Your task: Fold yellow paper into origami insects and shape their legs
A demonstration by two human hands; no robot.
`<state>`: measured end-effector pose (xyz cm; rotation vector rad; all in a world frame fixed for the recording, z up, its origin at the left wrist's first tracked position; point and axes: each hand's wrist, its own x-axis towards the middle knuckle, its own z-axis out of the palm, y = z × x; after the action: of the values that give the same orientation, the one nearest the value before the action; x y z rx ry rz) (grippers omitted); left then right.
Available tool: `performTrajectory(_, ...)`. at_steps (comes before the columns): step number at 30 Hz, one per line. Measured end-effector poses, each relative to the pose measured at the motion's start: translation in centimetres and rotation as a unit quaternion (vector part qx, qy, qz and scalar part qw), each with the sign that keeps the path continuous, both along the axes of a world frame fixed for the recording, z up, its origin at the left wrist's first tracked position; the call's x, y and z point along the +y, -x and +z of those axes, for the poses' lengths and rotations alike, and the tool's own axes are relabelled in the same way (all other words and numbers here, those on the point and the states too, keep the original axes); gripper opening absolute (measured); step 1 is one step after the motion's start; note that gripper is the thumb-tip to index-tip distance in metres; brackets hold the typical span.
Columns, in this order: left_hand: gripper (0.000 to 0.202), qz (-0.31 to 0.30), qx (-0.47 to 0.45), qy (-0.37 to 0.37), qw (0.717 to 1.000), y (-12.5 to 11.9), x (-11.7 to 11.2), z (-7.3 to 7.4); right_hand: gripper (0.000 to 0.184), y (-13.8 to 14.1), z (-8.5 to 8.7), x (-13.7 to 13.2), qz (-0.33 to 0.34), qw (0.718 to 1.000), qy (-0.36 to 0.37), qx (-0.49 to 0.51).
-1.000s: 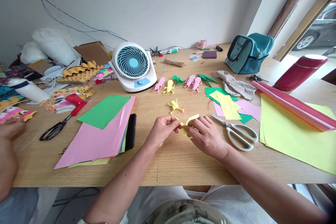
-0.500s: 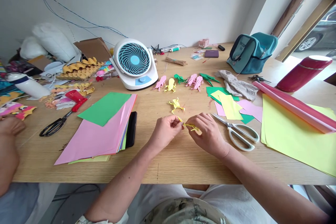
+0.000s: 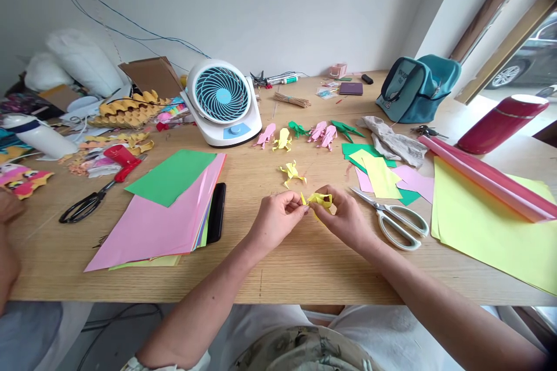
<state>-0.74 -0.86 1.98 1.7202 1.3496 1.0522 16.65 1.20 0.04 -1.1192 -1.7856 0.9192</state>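
Observation:
Between my two hands is a small yellow folded-paper figure (image 3: 321,200). My left hand (image 3: 281,214) pinches its thin pointed left end between thumb and fingers. On the other side my right hand (image 3: 343,211) grips the body, fingertips partly covering it. Just beyond my hands lies a yellow paper frog (image 3: 292,173) with its legs spread. Farther back stand another yellow frog (image 3: 282,139), pink frogs (image 3: 328,137) and green folded figures (image 3: 348,130). White-handled scissors (image 3: 394,220) rest beside my right hand.
A stack of coloured paper (image 3: 152,226) and a black phone (image 3: 216,213) lie left. A white fan (image 3: 224,101) stands behind. Paper scraps (image 3: 378,174), yellow sheets (image 3: 491,243), a red bottle (image 3: 502,124) and a teal bag (image 3: 418,90) are right. Another person's arm (image 3: 6,237) rests far left.
My right hand has turned and its fingers have shifted, so more of the yellow folded figure shows between my hands. My left hand keeps its pinch. The other person's arm has slid left in view.

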Motion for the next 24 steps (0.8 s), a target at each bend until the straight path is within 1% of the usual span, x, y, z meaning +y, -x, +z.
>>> performTrajectory(3, 0.010, 0.010, 0.007, -0.014, 1.000, -0.05, -0.06, 0.17, 0.020, 0.12, 0.00, 0.29, 0.043, 0.994, 0.073, 0.072)
performTrajectory(5, 0.012, 0.003, 0.003, -0.026, 1.000, -0.08, 0.03, 0.20, 0.028, 0.11, 0.08, 0.44, 0.073, 0.983, 0.117, 0.119)
performTrajectory(8, 0.017, -0.024, -0.041, -0.030, 0.998, -0.07, 0.31, -0.01, 0.037, -0.02, 0.28, 0.54, 0.085, 0.973, 0.157, 0.148)
performTrajectory(11, 0.019, -0.043, -0.081, -0.023, 0.996, 0.03, 0.56, -0.30, 0.040, -0.14, 0.50, 0.57, 0.082, 0.970, 0.161, 0.160)
performTrajectory(14, 0.018, -0.020, -0.084, -0.023, 0.996, 0.16, 0.65, -0.45, 0.043, -0.11, 0.74, 0.53, 0.089, 0.969, 0.164, 0.162)
performTrajectory(16, 0.018, -0.020, -0.096, -0.014, 0.995, 0.22, 0.72, -0.55, 0.045, -0.06, 0.88, 0.47, 0.085, 0.970, 0.171, 0.152)
performTrajectory(21, 0.019, -0.072, -0.140, 0.006, 0.987, 0.23, 0.93, -0.67, 0.049, -0.13, 0.94, 0.34, 0.074, 0.974, 0.178, 0.123)
performTrajectory(24, 0.016, -0.080, -0.129, -0.010, 0.988, 0.10, 0.77, -0.25, 0.048, -0.22, 0.79, 0.36, 0.067, 0.976, 0.173, 0.116)
